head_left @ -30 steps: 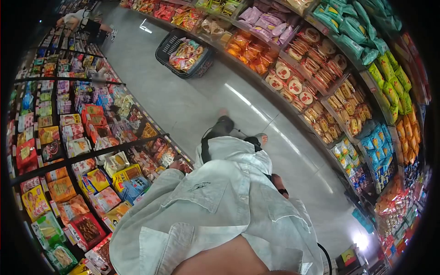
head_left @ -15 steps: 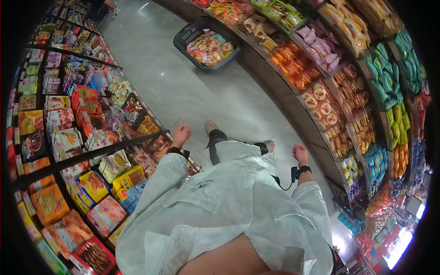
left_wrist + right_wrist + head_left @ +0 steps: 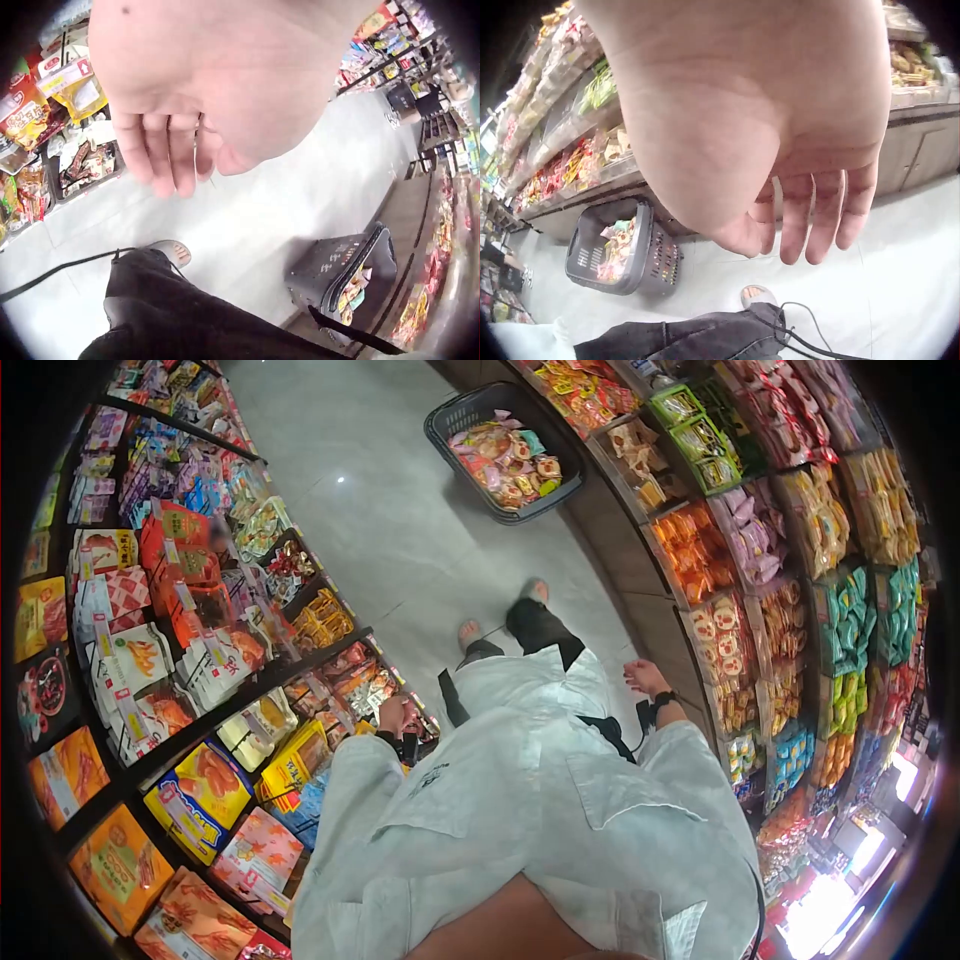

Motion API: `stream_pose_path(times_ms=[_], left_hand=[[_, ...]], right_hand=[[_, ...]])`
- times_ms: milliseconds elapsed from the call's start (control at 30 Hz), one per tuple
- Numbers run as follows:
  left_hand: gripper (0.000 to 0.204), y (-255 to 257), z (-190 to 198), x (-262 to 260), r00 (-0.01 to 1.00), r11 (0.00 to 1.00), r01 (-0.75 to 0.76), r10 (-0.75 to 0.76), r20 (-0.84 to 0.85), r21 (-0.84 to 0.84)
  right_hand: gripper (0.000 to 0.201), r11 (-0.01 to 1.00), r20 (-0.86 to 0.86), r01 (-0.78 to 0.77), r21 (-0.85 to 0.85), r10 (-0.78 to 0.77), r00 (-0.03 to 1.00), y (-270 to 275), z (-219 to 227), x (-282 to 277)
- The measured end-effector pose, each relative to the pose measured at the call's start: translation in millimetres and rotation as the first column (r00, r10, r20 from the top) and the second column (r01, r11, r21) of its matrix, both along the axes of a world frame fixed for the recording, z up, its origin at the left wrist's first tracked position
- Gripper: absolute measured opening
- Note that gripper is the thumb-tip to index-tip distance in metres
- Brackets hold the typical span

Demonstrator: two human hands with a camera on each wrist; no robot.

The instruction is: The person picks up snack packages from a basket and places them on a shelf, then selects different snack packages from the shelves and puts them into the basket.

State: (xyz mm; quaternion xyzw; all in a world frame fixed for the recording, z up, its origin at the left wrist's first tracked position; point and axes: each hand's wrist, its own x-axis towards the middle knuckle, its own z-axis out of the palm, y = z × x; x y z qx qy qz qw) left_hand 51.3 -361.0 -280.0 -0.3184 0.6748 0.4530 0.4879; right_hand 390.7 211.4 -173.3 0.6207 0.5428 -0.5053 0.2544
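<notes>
My left hand point(image 3: 393, 712) hangs beside the left shelf edge, near small red packets; in the left wrist view its fingers are loosely bent with nothing in them. The right hand point(image 3: 645, 677) is held out at my other side, over the floor by the right-hand shelves. Its fingers point(image 3: 826, 217) hang relaxed and bare in the right wrist view. Ahead on the floor stands a dark grey shopping basket point(image 3: 437, 432), part filled with wrapped snacks point(image 3: 508, 460). Neither hand touches it.
Tilted racks of packaged foods point(image 3: 203, 800) line my left. Bins of wrapped snacks point(image 3: 685, 550) rise in tiers on the right, above a grey base cabinet point(image 3: 640, 572). Between them runs a grey tiled floor point(image 3: 370, 540). My feet point(image 3: 470, 632) are on it.
I have stepped forward; the basket appears nearer and further right. Both hands swung into clearer view, then the left drew back along the left shelf. The right foot has moved ahead.
</notes>
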Motion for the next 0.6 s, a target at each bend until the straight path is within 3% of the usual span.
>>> stream_pose_path(times_ms=[100, 233, 300, 367, 400, 467, 500, 533, 567, 600], left_hand=[[0.019, 24.9, 45.2, -13.4, 0.992, 0.989, -0.11, 0.115, 0.048, -0.097], [0.023, 53.9, 57.1, -28.3, 0.974, 0.969, -0.219, 0.223, 0.025, -0.112], [0.021, 57.1, 65.7, -34.9, 0.998, 0.993, 0.044, -0.05, -0.046, -0.113], [0.024, 87.5, 82.4, -41.2, 0.987, 0.992, 0.096, -0.105, -0.125, -0.08], [0.028, 108.0, 101.6, -41.1, 0.986, 0.999, 0.015, -0.023, -0.164, -0.049], [0.033, 118.2, 131.8, -43.7, 0.859, 0.919, 0.376, -0.393, -0.327, -0.119], [0.033, 110.5, 134.3, -33.9, 0.861, 0.899, 0.393, -0.433, -0.265, -0.192], [0.034, 99.1, 132.6, -26.0, 0.86, 0.872, 0.414, -0.469, -0.202, -0.262], [0.031, 97.3, 150.3, -30.8, 0.852, 0.836, 0.468, -0.513, -0.106, -0.286], [0.028, 92.5, 165.9, -25.8, 0.935, 0.899, 0.334, -0.355, -0.025, -0.283]], right_hand=[[0.02, 0.99, -0.037, -0.138, 0.034, 0.14, 0.99, 35.9, -21.1, -68.2], [0.022, 0.961, -0.131, -0.273, 0.05, 0.277, 0.952, 73.1, -61.0, -184.6], [0.023, 0.951, -0.225, -0.306, 0.036, 0.306, 0.925, 86.3, -97.3, -241.2], [0.023, 0.932, -0.279, -0.359, 0.057, 0.36, 0.89, 96.3, -142.4, -294.9], [0.024, 0.908, -0.268, -0.415, 0.065, 0.416, 0.869, 98.5, -162.9, -323.4], [0.027, 0.846, -0.228, -0.511, 0.151, 0.532, 0.815, 103.8, -175.8, -381.0], [0.03, 0.806, -0.209, -0.56, 0.192, 0.591, 0.779, 108.6, -179.8, -412.4], [0.036, 0.834, -0.158, -0.533, 0.143, 0.551, 0.819, 114.4, -189.9, -440.8], [0.038, 0.808, -0.147, -0.544, 0.225, 0.58, 0.801, 121.4, -206.5, -463.5], [0.04, 0.778, -0.129, -0.555, 0.295, 0.608, 0.783, 126.9, -225.3, -480.5]])
